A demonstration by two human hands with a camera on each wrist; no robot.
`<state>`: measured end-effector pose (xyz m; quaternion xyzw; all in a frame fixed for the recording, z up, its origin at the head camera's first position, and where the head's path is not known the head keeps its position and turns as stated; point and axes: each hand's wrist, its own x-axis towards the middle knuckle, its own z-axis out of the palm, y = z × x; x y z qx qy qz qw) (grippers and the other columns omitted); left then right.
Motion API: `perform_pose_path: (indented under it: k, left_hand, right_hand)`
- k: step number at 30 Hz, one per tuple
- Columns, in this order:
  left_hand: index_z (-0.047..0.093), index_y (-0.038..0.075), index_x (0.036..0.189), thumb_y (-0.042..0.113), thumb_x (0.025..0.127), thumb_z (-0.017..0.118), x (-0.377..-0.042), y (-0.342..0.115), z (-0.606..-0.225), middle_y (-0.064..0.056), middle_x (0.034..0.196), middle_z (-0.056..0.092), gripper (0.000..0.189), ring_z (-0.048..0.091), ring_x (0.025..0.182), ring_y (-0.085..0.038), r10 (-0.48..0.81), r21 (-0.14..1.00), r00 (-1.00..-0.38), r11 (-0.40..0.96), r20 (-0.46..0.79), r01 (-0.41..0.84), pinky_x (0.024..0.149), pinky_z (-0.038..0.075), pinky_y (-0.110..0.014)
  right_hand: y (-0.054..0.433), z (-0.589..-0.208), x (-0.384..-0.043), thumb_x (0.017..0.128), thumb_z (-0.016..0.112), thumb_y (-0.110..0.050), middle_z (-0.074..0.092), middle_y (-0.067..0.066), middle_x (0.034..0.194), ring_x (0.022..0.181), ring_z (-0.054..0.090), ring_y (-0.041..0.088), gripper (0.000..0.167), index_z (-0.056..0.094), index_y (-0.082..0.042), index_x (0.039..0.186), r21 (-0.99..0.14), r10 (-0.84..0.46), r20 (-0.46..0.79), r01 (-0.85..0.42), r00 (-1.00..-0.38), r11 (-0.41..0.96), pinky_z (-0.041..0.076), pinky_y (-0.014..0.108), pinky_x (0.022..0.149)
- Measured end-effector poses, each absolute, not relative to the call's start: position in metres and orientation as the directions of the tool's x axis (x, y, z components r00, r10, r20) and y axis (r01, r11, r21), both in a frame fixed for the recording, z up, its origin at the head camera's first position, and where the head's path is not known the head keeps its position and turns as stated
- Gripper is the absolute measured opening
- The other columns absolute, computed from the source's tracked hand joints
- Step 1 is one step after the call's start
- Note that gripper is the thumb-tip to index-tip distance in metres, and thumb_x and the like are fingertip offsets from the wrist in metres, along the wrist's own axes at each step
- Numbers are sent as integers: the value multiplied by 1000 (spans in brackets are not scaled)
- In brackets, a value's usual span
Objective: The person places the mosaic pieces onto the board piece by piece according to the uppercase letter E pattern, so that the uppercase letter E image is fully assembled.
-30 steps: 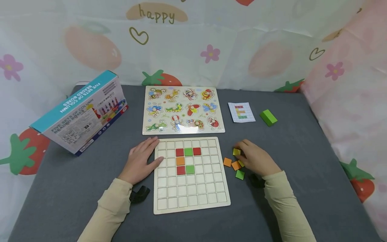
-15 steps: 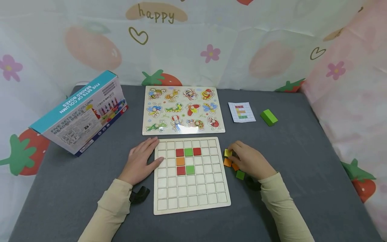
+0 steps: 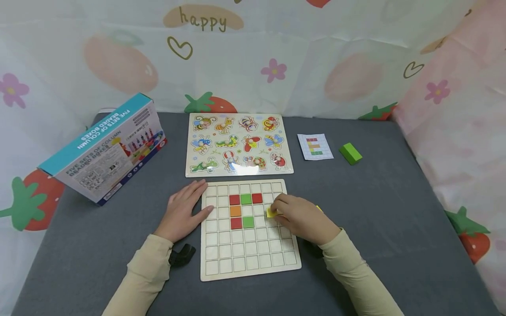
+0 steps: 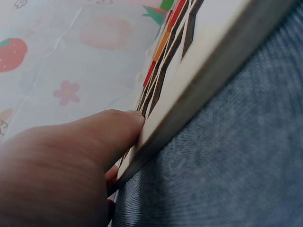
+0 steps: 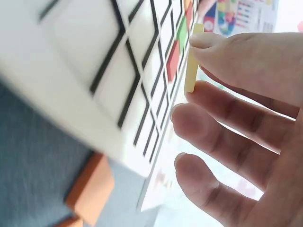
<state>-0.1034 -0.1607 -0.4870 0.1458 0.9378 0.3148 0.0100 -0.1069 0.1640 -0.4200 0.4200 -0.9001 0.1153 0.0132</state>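
Observation:
A white gridded board [image 3: 225, 265] lies flat on the table. Set in its squares are three red tiles [image 3: 236, 223], two green tiles [image 3: 248, 222] and an orange tile [image 3: 235, 211]. My left hand [image 3: 182, 210] rests at the board's upper left edge, fingers extended; in the left wrist view its thumb [image 4: 113, 130] touches the rim. Over the board's right part, my right hand [image 3: 302, 219] pinches a yellow tile [image 5: 193, 66] between thumb and fingertips, above the squares. Loose orange tiles [image 5: 92, 187] lie beside the board, mostly hidden by this hand in the head view.
Behind the board lies an insect puzzle [image 3: 240, 145]. A pattern card [image 3: 315, 147] and a green block [image 3: 351, 153] are at the right rear. At the left a large blue-topped box [image 3: 114, 153] stands at an angle. A patterned cloth [image 3: 300, 44] hangs behind the table.
My right hand has moved left from the loose tiles to over the board, carrying the yellow tile. My left hand has kept its place.

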Motion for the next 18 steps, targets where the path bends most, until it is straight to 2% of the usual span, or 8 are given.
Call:
perform_pose_path:
  k: [13, 18]
  left_hand:
    - [36, 10, 149, 41, 93, 60, -104, -161, -487, -9, 155, 32, 69, 23, 143, -31, 282, 593, -957, 759, 72, 269, 109, 18, -57]
    - [36, 10, 149, 41, 93, 61, -103, -161, -486, -9, 154, 32, 69, 23, 144, -31, 281, 597, -957, 757, 70, 266, 109, 18, -57]
  right_hand:
    - [142, -429, -101, 82, 76, -15, 63, -4, 99, 89, 61, 9, 20, 68, -13, 101, -181, -798, 64, -794, -599, 581, 53, 24, 78]
    - [140, -431, -101, 84, 75, -17, 63, -4, 98, 89, 62, 9, 19, 68, -14, 101, -159, -800, 55, -796, -598, 584, 53, 24, 79]
